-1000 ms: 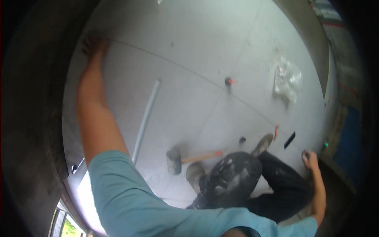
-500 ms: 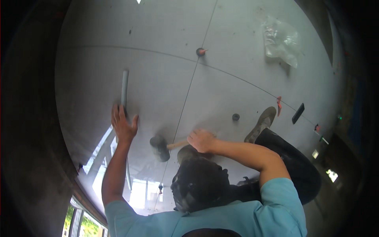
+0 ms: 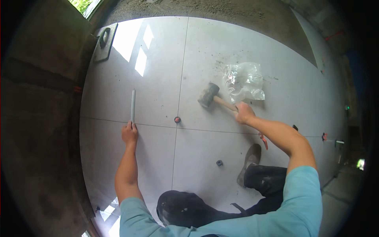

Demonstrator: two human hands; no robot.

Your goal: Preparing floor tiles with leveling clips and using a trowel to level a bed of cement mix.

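Note:
My left hand (image 3: 129, 133) is closed at the near end of a slim grey bar (image 3: 133, 104), which lies over the pale floor tiles close to a joint. In my right hand (image 3: 244, 113) is the wooden handle of a rubber mallet (image 3: 209, 95). Its dark head points away to the left, over the far right tile; whether it touches the tile I cannot tell. A crumpled clear plastic bag (image 3: 245, 81) lies just beyond the mallet. Where the tile joints cross sits a small red and black leveling clip (image 3: 177, 119).
At the far left rests a float (image 3: 106, 42) with a dark handle. A small dark round cap (image 3: 219, 162) is on the tile by my shoe (image 3: 249, 165). Orange pieces (image 3: 263, 141) stand along the right joint. Rough sandy ground (image 3: 213, 10) borders the far tile edge.
The view has shifted to show more of the far floor. My left hand, earlier spread by the bar, now closes on its near end. The mallet has moved forward and right, off my knee.

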